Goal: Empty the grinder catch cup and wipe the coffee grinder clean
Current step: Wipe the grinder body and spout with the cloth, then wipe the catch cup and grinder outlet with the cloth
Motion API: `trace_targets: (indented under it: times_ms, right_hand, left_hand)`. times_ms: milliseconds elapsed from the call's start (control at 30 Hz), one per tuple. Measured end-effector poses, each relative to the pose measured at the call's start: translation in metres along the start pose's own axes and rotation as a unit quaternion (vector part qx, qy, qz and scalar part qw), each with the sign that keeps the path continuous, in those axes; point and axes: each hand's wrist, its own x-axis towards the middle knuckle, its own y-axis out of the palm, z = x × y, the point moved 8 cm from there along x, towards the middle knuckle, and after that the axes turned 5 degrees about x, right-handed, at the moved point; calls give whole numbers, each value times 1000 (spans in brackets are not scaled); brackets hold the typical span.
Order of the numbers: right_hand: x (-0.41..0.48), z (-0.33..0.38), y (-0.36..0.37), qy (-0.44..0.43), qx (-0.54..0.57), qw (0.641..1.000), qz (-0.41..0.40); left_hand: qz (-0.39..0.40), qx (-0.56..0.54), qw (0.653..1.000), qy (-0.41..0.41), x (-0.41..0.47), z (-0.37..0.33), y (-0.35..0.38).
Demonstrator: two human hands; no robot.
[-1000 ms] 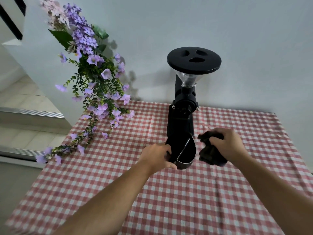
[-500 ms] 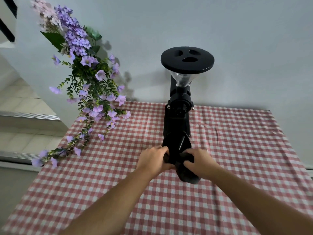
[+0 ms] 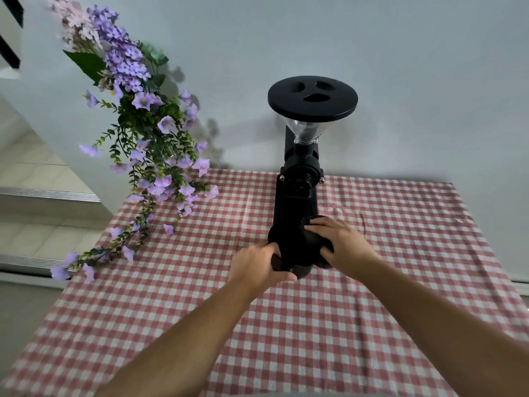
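Gripping: left hand (image 3: 259, 266) is closing around the dark cup (image 3: 294, 253) at the foot of the black coffee grinder (image 3: 297, 193); right hand (image 3: 342, 245) is pressing a dark cloth (image 3: 316, 242) against the cup's right side, fingers curled over it. Grinder is standing on the red-checked tablecloth (image 3: 315, 325), near the far edge by the wall, its black lid (image 3: 312, 98) sitting over a clear funnel. Purple flowers (image 3: 143, 133) are hanging left of the grinder, apart from it. No writing is showing legibly anywhere.
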Motion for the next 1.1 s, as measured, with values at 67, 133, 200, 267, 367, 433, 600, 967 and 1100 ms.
trace_targets:
  times_ms: [67, 133, 200, 267, 367, 433, 600, 967, 1100]
  right_hand:
    - [-7, -10, 18, 54, -13, 998, 29]
    - [-28, -19, 32, 104, 45, 993, 30]
    - [-45, -18, 41, 118, 123, 985, 22]
    - [-51, -18, 39, 122, 175, 977, 21]
    - [-49, -33, 23, 158, 195, 968, 2]
    - [-50, -51, 11, 209, 232, 949, -39]
    - [-51, -57, 14, 232, 283, 929, -57]
    - [-51, -24, 52, 209, 272, 937, -60]
    - [-52, -39, 54, 226, 275, 934, -35]
  left_hand:
    - [-4, 16, 1000, -8, -1, -2, 0]
    - [-7, 26, 999, -19, -2, -3, -1]
    - [-15, 39, 999, -19, -2, -5, 0]
    - [-20, 42, 999, -14, -3, -6, 0]
    - [1, 47, 999, -24, -7, -4, 5]
    - [-1, 80, 997, -3, -6, -5, 2]
    - [16, 145, 980, 139, 4, -16, -7]
    - [47, 108, 990, 73, 0, -44, 8]
    - [19, 128, 990, 61, 7, -51, 4]
